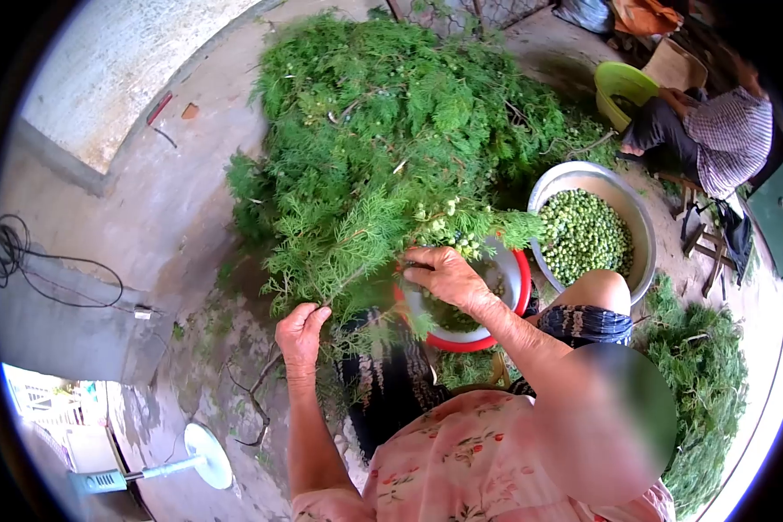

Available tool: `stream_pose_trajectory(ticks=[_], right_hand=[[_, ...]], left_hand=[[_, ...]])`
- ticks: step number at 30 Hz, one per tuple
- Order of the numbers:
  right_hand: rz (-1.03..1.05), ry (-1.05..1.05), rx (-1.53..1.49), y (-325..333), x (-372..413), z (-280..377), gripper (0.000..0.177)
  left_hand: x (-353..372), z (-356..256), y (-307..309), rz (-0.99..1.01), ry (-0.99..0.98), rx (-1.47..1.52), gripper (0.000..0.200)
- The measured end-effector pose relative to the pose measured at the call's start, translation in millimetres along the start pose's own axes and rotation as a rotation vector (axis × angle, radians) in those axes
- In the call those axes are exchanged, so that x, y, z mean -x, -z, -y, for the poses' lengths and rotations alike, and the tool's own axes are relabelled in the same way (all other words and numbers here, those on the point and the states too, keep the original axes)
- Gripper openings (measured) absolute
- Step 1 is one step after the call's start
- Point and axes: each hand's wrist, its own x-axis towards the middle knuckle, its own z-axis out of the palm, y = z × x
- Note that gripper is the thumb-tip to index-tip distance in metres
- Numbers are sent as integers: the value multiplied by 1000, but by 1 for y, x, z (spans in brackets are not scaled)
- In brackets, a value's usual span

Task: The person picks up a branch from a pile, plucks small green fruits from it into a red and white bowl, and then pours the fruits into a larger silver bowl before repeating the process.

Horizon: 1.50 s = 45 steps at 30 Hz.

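My left hand (302, 335) is closed around the stem end of a leafy evergreen branch (348, 248), low at its left side. Over the near basin, my right hand (444, 277) has its thumb and fingers pinched together at the branch's twigs. What exactly sits between those fingertips is too small to make out. Pale green berry-like cones (451, 228) cluster on the twigs just above the right hand. Below it stands a red-rimmed basin (524, 283) with some green cones inside, partly covered by my arm and the foliage.
A big heap of green branches (383, 104) lies ahead. To the right, a metal basin (644, 222) holds many green cones (587, 235). Another person (713, 139) sits by a yellow-green tub (622, 83). More branches (696, 374) lie at right; a fan (207, 455) stands lower left.
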Motion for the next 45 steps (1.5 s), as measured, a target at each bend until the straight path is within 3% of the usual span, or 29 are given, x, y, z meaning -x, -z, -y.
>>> stream_pose_trajectory(ticks=[3,7,10,12,14,16,17,20,21,24,25,28,29,32,33,36,39,42,43,45], right_hand=[[65,-62,42,-11,0,12,33],[97,-59,83,-27,3,6,33],[141,-126,91,-39,6,3,31],[191,-195,209,-45,7,6,28],[267,-47,420,-52,4,-14,38],[283,-74,616,-62,0,-12,35],[575,-111,894,-50,7,41,34],[595,289,1159,-49,6,20,31],[454,413,910,-53,-2,18,32],[274,-177,357,-46,4,26,33],[220,-163,223,-48,2,11,33],[222,-207,-48,-44,4,7,35],[284,-277,-19,-41,4,9,35],[354,138,807,-38,14,-19,38],[414,70,793,-29,16,-6,42],[178,-418,-122,-19,18,7,38],[167,77,-18,-31,5,-74,44],[78,259,178,-33,16,-91,42],[83,275,114,-36,12,-96,42],[70,97,-81,-35,9,-93,44]], left_hand=[[12,13,14,18,35,-48,21],[27,1,18,-2,-94,-453,23],[29,-44,12,-125,-348,-794,28],[29,-49,3,-100,-438,-647,30],[21,-62,-6,-87,-547,-522,28],[13,-67,-19,-74,-485,-448,25],[10,-59,-22,-40,-455,-454,25],[-1,-53,-29,43,-395,-370,27],[-3,-54,-32,45,-348,-309,26],[-11,-40,-43,130,-273,-253,24],[-12,-40,-45,208,-201,-223,20],[-15,-39,-46,258,-259,-186,18],[-16,-41,-48,246,-209,-155,17],[-16,-39,-52,238,-169,-189,17],[-17,-38,-54,211,-140,-173,17],[-18,-39,-56,161,-88,-209,20],[-20,-26,-64,78,-29,-169,28],[-25,-22,-63,38,7,-106,32],[-26,-20,-63,26,4,-56,31],[-27,-17,-65,-15,-3,11,30]])
